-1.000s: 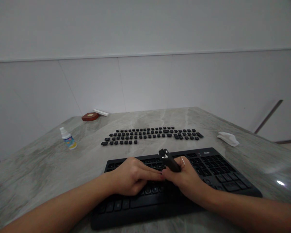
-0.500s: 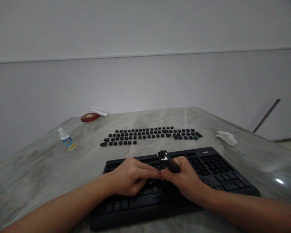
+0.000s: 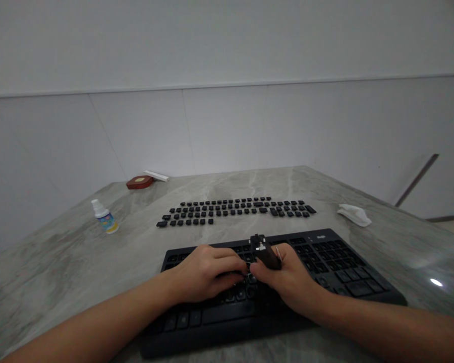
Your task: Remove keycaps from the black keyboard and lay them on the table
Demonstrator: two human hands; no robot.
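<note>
A black keyboard (image 3: 227, 318) lies in front of me, with many of its keycaps off in the upper and right parts. My right hand (image 3: 293, 277) is closed around a dark tool (image 3: 268, 253) with a small metallic part at its far end, held slanting over the middle of the keyboard. I cannot tell the tool's exact kind. My left hand (image 3: 208, 272) rests over the keyboard's left half, fingers curled together close to my right thumb. Whatever those fingertips pinch, if anything, is hidden. Beyond the keyboard, loose black keycaps (image 3: 227, 206) stand in rows on the table.
The marbled table (image 3: 60, 277) runs back to a pale wall. On the left stands a white spray bottle (image 3: 106, 218) with a colourful label. Farther back lie a reddish-brown case (image 3: 139, 182) and a white strip (image 3: 157, 176). A crumpled white wipe (image 3: 354, 215) is at right.
My left fingers have drawn back slightly from my right thumb and curled more. The tool in my right hand has tipped a little to the right. Keyboard and loose keycaps stay put.
</note>
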